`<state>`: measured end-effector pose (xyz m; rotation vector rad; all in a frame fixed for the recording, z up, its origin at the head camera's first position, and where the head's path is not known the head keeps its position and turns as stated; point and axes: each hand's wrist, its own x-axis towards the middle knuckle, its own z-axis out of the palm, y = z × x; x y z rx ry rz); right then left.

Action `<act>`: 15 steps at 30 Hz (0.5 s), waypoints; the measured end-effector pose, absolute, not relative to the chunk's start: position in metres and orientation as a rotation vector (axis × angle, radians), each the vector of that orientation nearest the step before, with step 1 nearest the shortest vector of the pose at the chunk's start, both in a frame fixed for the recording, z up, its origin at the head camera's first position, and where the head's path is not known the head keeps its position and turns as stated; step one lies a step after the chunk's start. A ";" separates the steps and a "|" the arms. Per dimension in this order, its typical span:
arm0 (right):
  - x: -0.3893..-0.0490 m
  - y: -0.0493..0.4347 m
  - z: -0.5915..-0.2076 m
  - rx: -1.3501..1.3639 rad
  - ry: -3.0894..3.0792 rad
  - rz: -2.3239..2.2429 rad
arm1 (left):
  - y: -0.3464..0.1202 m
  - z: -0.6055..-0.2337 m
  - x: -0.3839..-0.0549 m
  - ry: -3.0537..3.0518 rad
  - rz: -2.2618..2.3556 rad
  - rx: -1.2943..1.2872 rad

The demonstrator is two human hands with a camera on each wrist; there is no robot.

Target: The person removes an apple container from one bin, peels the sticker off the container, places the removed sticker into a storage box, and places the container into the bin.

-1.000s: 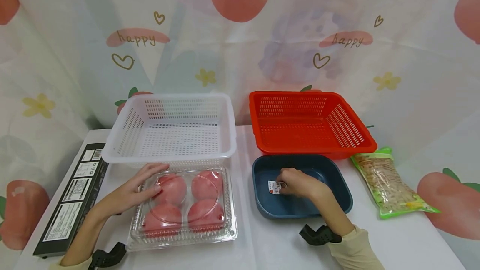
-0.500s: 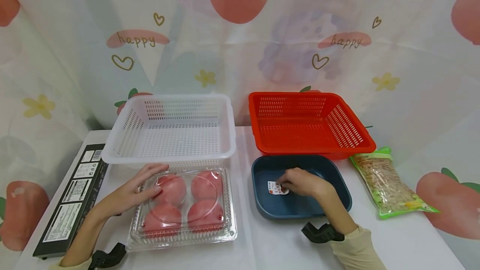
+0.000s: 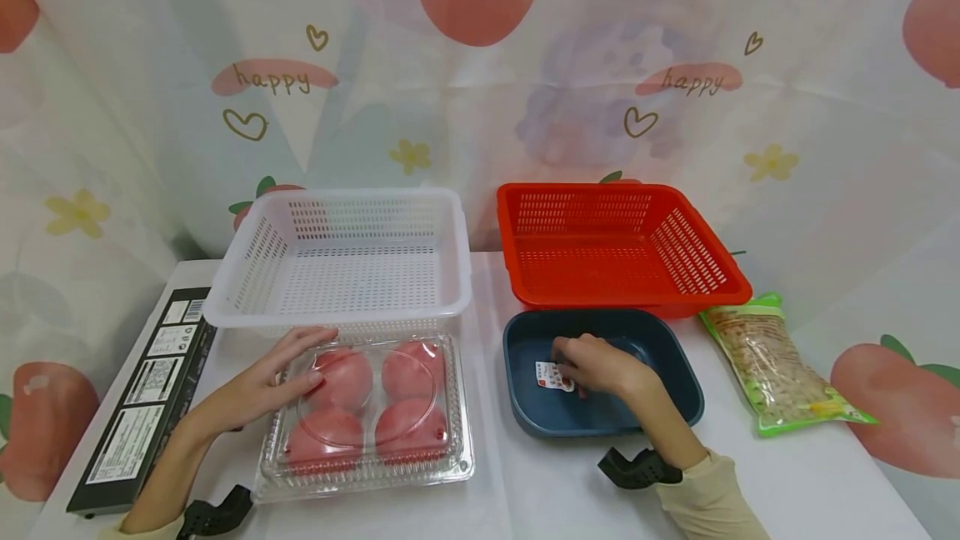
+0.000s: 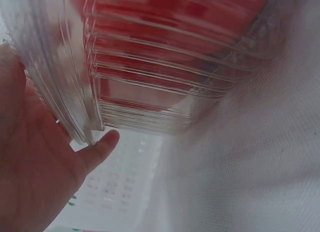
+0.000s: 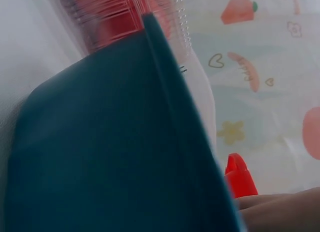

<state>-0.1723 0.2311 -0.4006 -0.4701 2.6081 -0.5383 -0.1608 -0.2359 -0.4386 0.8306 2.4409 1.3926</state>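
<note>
In the head view, my left hand (image 3: 273,377) rests on the left side of a clear plastic clamshell box (image 3: 463,407), its fingers spread over the lid. Inside the box sit several red, round, tomato-like fruits (image 3: 330,432). The left wrist view has my thumb (image 4: 102,148) at the lid's edge. My right hand (image 3: 603,369) reaches into a dark blue basin (image 3: 678,377) with bent fingers. Fingertips meet the right edge of a white printed label (image 3: 551,376) on the basin floor; whether they pinch it I cannot tell. In the right wrist view the basin's wall (image 5: 110,142) hides most of this hand.
Behind the box stands a white perforated basket (image 3: 337,311), and a red one (image 3: 517,273) stands behind the basin. A green-edged bag of pale-brown food (image 3: 772,365) lies at the right. A long black box (image 3: 150,390) with white labels lies at the left.
The right hand shifts slightly to and fro over the label, fingers first extending, then bending again. The label stays in the basin. The left hand and box have not moved.
</note>
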 end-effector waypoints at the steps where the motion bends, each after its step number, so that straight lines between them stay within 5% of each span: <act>1: -0.172 0.231 -0.401 -0.456 2.618 -0.531 | -0.236 -0.439 -0.161 2.443 1.390 0.830; 15: -0.174 0.233 -0.406 -0.374 2.653 -0.452 | -0.236 -0.439 -0.161 2.450 1.391 0.820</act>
